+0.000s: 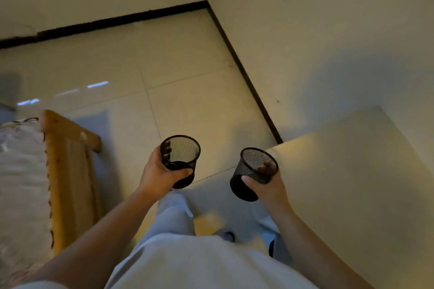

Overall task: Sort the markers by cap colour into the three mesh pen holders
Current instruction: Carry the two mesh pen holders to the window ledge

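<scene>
Two black mesh pen holders in view, one per hand, both carried in the air over the floor (178, 73)

Left hand (156, 172) wrapped round the left pen holder (180, 159): thumb across the near lower wall, fingertips (166, 149) showing through the mesh on the far side at about 10 o'clock of the rim. Holder near upright, mouth open toward the camera, nothing visible inside

Right hand (270, 185) gripping the right pen holder (254, 172): thumb on the near wall at about 7 o'clock, fingertips (266, 168) seen through the mesh at about 4 o'clock. Holder tilted, base leaning toward 7 o'clock, also with nothing visible inside. The two holders apart, with bare floor between them

No markers and no third holder in view

At 3 to 5 o'clock, a pale bench (352, 171), its near corner just beside the right holder's rim at about 2 o'clock; whether rim and corner touch cannot be told. At 9 o'clock, a bed with a wooden frame (68, 159) and patterned bedding (21, 171), well apart from the left hand. Open tiled floor from 11 to 1 o'clock, ending at a dark skirting line (122, 19) under the walls. Pale trousers (173, 213) at 6 o'clock, below the hands
</scene>
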The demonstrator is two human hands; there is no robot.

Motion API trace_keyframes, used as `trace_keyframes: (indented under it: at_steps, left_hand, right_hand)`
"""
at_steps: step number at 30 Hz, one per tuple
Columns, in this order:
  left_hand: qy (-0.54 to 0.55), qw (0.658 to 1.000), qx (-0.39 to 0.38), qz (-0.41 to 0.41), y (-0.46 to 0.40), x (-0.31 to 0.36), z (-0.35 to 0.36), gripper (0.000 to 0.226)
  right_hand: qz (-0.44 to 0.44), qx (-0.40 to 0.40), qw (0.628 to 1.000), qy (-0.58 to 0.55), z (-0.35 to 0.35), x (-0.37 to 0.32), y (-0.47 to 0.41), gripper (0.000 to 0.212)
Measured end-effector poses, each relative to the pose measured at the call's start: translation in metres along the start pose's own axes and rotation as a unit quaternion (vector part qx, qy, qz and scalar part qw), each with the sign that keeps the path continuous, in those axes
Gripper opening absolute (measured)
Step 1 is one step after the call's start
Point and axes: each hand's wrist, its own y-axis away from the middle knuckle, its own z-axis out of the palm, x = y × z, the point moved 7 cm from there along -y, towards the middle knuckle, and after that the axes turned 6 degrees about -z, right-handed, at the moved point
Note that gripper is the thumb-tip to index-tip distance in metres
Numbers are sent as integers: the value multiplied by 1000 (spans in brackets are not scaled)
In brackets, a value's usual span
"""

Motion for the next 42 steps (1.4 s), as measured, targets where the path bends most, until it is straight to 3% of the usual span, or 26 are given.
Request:
trace_keyframes:
  at_steps: [12,20,25,31,36,42]
  left_hand:
    - [-6,996,53,-72,-83,-60,-218,81]
    - [80,984,107,-118,-156,-58,-292,83]
    - [88,971,177,-136,-222,-44,-339,79]
    - [147,943,263,-141,-309,8,-400,76]
    - [154,924,319,-146,-373,40,-459,75]
    - [149,926,304,-169,-456,39,-538,77]
  right_hand:
    - [-2,-86,992,90,222,-92,-74,67]
    - [-36,-153,984,88,341,-171,-148,57]
    - [-32,-204,974,94,426,-221,-226,57]
    - [-74,-294,934,189,526,-314,-321,66]
    - [-95,-316,917,226,611,-381,-380,64]
    - [-97,-334,906,241,724,-429,-422,64]
